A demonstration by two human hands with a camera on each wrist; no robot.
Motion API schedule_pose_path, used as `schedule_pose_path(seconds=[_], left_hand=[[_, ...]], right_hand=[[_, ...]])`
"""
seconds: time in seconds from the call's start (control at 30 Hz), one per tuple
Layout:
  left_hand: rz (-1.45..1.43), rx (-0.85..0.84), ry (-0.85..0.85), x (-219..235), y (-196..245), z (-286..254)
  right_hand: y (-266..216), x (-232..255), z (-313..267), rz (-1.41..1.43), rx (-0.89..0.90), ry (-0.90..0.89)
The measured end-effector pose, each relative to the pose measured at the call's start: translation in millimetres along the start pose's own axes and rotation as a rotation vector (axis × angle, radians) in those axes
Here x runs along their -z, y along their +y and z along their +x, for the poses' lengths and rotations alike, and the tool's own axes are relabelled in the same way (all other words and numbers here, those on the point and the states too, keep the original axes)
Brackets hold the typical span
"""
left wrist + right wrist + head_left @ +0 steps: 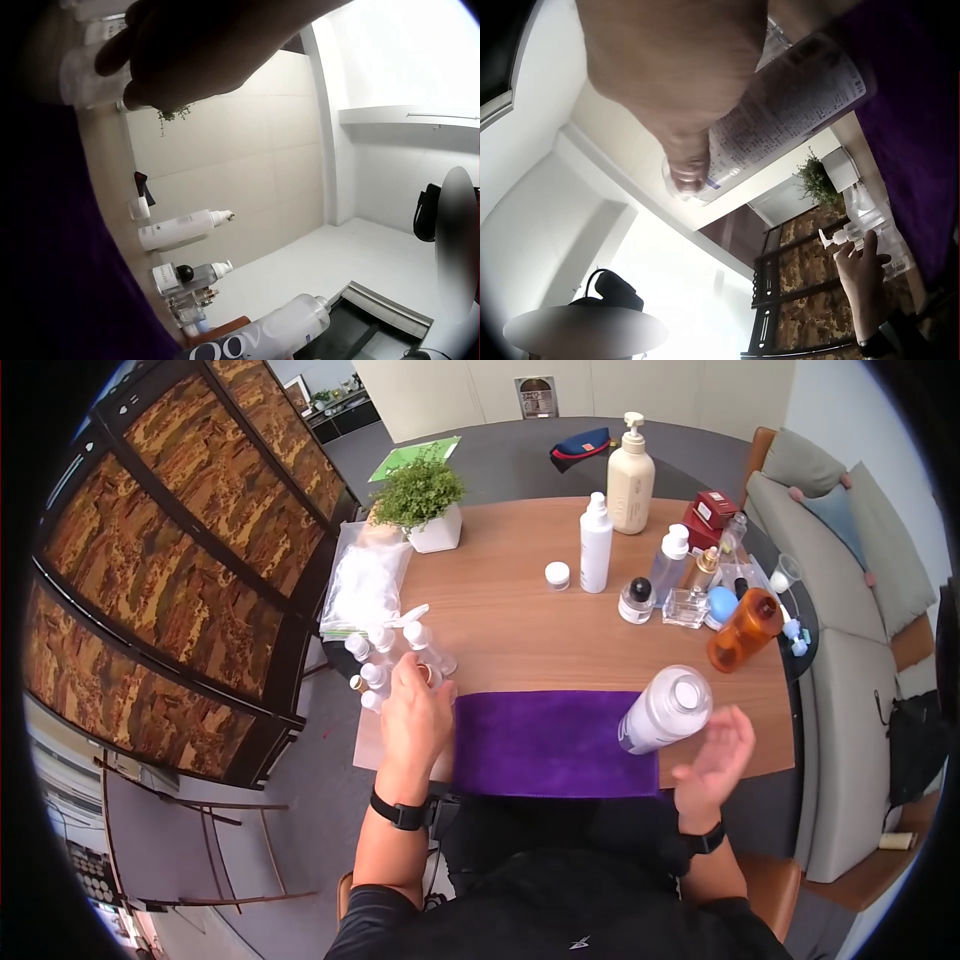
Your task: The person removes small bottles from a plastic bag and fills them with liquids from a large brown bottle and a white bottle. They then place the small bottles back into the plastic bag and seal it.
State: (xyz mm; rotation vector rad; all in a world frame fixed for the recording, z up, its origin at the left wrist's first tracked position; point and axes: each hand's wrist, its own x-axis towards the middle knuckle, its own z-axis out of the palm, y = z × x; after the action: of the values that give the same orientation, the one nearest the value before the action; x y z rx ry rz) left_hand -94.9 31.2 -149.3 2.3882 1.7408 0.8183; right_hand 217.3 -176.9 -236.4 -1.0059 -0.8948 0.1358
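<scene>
My left hand [415, 715] is at the left of the table, among several small clear bottles [418, 635]. Its fingers and thumb pinch the top of one small clear bottle [86, 79], partly hidden by the hand. A large translucent bottle [665, 710] with dark lettering stands at the right end of a purple cloth [550, 745]. Just right of that bottle is my right hand [715, 760], fingers loosely extended. In the right wrist view its thumb [688, 169] overlaps the upper part of the bottle, whose side carries dense small print.
Behind the cloth stand a white bottle [594, 550], a cream pump bottle [630, 485] and a small white jar [557, 575]. Perfume bottles and an orange bottle [745, 630] crowd the right side. A potted plant [420, 500] and a plastic bag [365, 580] occupy the left back.
</scene>
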Motion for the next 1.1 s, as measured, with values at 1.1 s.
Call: schedule_pose_path(seconds=[1.1], left_hand=[[-0.512,-0.506,-0.332,15,84,-43]], right_hand=[[-34,-87,-2,-0.262,-0.069,-0.800]])
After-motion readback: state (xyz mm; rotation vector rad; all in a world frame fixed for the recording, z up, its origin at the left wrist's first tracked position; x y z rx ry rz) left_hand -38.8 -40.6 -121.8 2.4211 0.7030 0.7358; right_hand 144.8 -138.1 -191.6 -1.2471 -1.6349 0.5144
